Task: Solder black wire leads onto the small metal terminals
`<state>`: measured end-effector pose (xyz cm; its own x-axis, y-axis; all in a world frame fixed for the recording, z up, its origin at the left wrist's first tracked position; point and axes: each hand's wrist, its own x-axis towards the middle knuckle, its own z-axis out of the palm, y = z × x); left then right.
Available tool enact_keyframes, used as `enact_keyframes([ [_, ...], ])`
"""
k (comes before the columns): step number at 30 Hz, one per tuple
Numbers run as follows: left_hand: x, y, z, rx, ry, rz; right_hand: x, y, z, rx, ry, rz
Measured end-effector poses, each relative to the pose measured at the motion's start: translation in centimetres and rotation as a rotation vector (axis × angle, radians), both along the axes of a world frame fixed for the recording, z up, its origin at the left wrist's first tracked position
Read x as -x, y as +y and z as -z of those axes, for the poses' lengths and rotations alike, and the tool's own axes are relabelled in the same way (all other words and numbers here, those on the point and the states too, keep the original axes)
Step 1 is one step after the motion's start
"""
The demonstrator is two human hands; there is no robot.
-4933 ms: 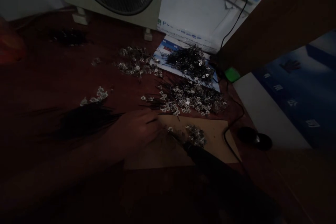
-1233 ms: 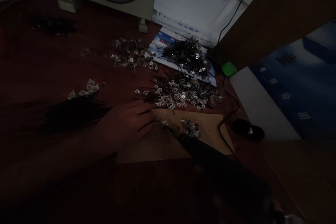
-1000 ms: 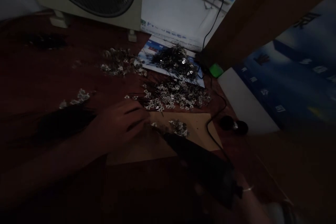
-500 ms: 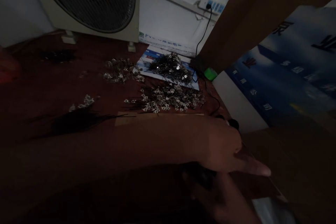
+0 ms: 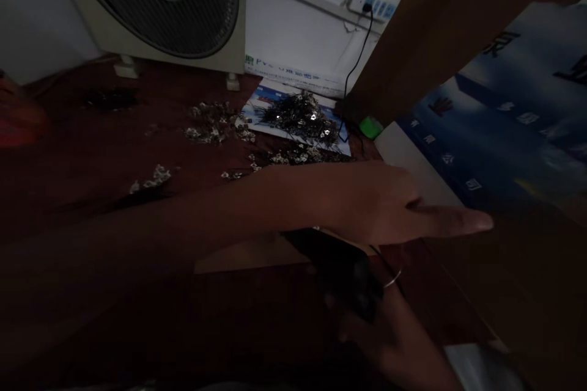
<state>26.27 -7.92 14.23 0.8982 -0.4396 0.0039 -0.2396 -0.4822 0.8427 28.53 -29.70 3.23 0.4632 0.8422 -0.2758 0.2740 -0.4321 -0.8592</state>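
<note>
My left forearm stretches across the view from the left, and my left hand (image 5: 385, 204) hovers at right of centre. One digit points out straight to the right; the other fingers are hidden behind the hand. Lower down, my right hand (image 5: 380, 336) is closed on a dark black object (image 5: 343, 266) whose kind the dimness hides. A thin black lead and a pale curved wire (image 5: 393, 280) show beside it. Beyond my left arm lies a heap of black wires with white connectors (image 5: 298, 156), partly covered by the arm. A flat tan piece (image 5: 252, 253) lies under the arm.
More black wires with shiny ends (image 5: 298, 116) are heaped on a blue-and-white printed sheet (image 5: 261, 95). Smaller groups of white connectors (image 5: 215, 122) lie leftward. A fan unit (image 5: 192, 55), power strip (image 5: 373, 5), green roll (image 5: 370, 127) and printed blue panel (image 5: 495, 128) stand around.
My left hand and forearm have moved up and slightly right, now covering part of the near wire heap. More of the black object at my right hand shows, as does the tan piece.
</note>
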Motion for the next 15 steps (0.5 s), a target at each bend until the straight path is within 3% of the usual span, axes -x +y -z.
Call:
enact_keyframes([
  [3, 1.5, 1.6, 0.2, -0.028, -0.097, -0.177, 0.0, 0.0, -0.2, 0.092, -0.008, 0.032],
  [5, 3.1, 3.2, 1.5, -0.124, -0.222, -0.384, 0.2, 0.1, -0.3, 0.138, 0.011, 0.083],
  [8, 6.0, 5.9, 5.2, -0.324, -0.255, -0.611, 0.7, 0.3, -0.6, 0.183, 0.028, 0.143],
  [12, 9.5, 7.8, 10.8, -0.546, -0.084, -0.705, 1.5, 0.7, -0.7, 0.177, -0.016, 0.241],
  [15, 10.6, 7.7, 13.4, -0.681, -0.004, -0.7, 1.9, 0.5, 0.2, 0.136, -0.068, 0.327],
])
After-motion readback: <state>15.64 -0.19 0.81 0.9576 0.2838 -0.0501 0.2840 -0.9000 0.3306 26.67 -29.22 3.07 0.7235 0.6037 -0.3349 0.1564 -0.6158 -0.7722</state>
